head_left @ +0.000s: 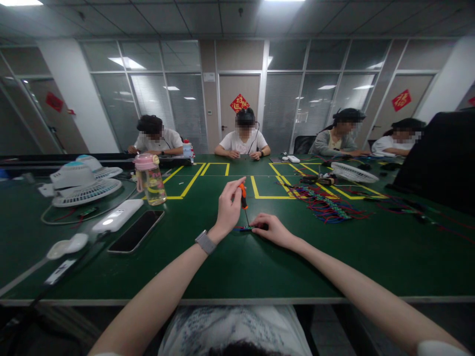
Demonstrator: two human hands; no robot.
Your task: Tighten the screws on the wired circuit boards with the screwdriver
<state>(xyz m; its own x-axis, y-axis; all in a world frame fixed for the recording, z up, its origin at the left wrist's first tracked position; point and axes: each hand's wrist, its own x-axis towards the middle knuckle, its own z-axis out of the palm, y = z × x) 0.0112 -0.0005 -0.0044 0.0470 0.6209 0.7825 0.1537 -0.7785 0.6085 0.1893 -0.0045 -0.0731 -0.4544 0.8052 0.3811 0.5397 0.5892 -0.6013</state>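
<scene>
My left hand [230, 203], with a watch [206, 242] on its wrist, grips an orange-and-black screwdriver [244, 197] by the handle. The screwdriver stands nearly upright, its thin shaft pointing down at a small green circuit board [246, 229] on the table. Whether the tip sits in a screw is too small to tell. From the right, my right hand [270, 229] pinches the end of that board, its fingers covering part of it. Thin coloured wires show at the board's left end.
On the green table [282, 277], a phone [136, 232], a white power bank [117, 216], a pink-lidded bottle [151, 180] and fans [87, 185] are to the left. A row of wired circuit boards [326, 201] lies to the right. Several people sit across.
</scene>
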